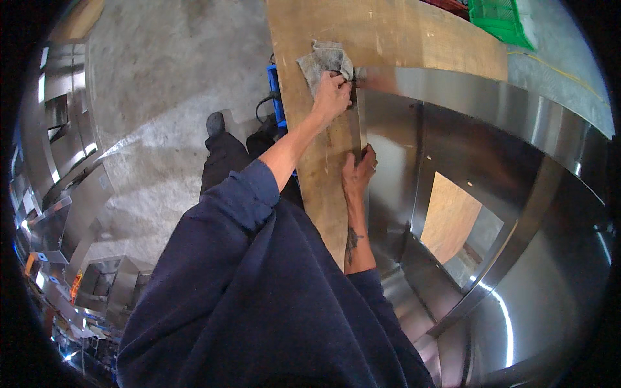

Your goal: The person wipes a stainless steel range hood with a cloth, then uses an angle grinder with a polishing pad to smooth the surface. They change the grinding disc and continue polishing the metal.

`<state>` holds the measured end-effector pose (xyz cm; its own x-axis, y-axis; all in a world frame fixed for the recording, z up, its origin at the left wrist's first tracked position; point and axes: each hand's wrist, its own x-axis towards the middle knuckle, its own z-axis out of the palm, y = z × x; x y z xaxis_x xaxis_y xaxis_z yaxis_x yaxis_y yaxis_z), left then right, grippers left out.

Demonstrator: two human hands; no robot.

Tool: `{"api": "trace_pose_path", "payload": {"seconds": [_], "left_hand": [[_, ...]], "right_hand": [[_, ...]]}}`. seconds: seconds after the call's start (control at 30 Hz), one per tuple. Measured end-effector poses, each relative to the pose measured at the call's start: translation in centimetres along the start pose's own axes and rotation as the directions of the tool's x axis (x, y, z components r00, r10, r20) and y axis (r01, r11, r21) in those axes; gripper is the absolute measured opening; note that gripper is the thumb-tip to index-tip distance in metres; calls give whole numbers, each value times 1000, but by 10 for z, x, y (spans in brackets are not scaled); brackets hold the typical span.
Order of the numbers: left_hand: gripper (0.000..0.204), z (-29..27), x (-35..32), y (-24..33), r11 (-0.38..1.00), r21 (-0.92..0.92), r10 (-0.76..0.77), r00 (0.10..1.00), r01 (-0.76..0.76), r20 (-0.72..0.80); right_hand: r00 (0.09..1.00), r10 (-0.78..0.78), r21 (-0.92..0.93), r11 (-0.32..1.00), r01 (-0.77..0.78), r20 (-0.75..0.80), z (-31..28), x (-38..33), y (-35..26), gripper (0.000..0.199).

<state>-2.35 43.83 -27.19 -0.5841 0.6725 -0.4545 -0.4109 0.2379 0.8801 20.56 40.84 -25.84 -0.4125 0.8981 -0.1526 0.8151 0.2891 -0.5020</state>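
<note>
Concrete floor (162,58) | left hand (331,96) grip clutching grey rag (323,61) | right hand (358,173) grip pinching steel housing (491,194) edge

Illumination is bright, even daylight arriving from about 12 o'clock. The curved polished stainless-steel panel (491,161) shows a white glare streak at 4 o'clock. The grey concrete floor (162,97) carries soft shadows at 9 o'clock. Fisheye distortion bends straight edges; black vignette rings the rim. Centre focus is sharp; the margins blur.

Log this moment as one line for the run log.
left hand: presses crumpled grey cloth on corner of shiny stainless steel housing | right hand: grips housing's edge | support: worn wooden board
</note>
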Motion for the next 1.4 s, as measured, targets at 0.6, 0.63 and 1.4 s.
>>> {"api": "trace_pose_path", "payload": {"seconds": [0.6,0.63,1.4], "left_hand": [[22,4,-4,-30,979,70,194,980,-190,-43],[21,-1,2,-25,975,123,188,982,-184,-23],[24,-114,-157,67,799,373,272,836,-472,477]], "right_hand": [[1000,-19,-14,1000,20,4,-4,0,-5,61],[1000,-14,-27,1000,14,4,-3,2,-5,62],[966,42,172,985,3,-254,-32,-33,-59,55]]}}
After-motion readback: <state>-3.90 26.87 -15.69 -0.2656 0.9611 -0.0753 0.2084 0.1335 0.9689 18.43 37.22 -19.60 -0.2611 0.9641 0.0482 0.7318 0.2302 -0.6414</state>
